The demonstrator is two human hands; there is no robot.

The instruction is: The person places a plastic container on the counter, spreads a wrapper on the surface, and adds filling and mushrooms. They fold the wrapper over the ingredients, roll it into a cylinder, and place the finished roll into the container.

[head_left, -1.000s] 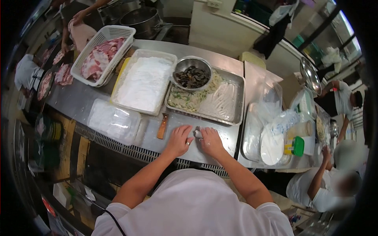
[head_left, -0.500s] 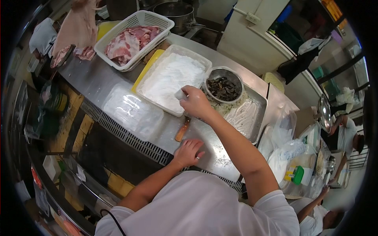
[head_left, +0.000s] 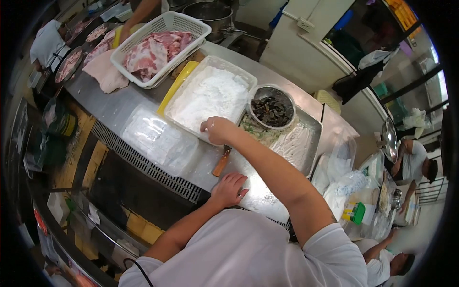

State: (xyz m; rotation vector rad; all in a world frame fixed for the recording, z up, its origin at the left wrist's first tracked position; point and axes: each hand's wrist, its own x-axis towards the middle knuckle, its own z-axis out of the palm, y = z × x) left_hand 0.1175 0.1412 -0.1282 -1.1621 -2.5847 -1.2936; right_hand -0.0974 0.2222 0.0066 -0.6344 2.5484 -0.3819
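Observation:
My right hand (head_left: 219, 130) is at the near edge of a plastic tub (head_left: 245, 76) of white powder (head_left: 203, 93). Its fingers curl down toward the powder, hiding whatever they hold. My left hand (head_left: 229, 190) lies on the steel table's near edge, fingers loosely spread and holding nothing. Between my hands is the wooden handle (head_left: 221, 163) of a tool whose far end is hidden. Right of the tub, a mesh strainer (head_left: 290, 94) of dark pieces (head_left: 270, 111) sits over a metal tray (head_left: 315, 138) with pale, white-coated strips (head_left: 291, 143).
A clear plastic lid or container (head_left: 160, 138) lies left of my hands. Behind it stands a white basket (head_left: 203, 31) of raw meat (head_left: 155, 52), with a pale slab of meat (head_left: 107, 71) beside it. Another person's arm (head_left: 141, 16) reaches in there. A pot (head_left: 208, 16) stands behind.
My right hand has moved left and nearer to me, down toward the powder; the white piece in its fingers no longer shows. The pale slab of meat now lies on the table.

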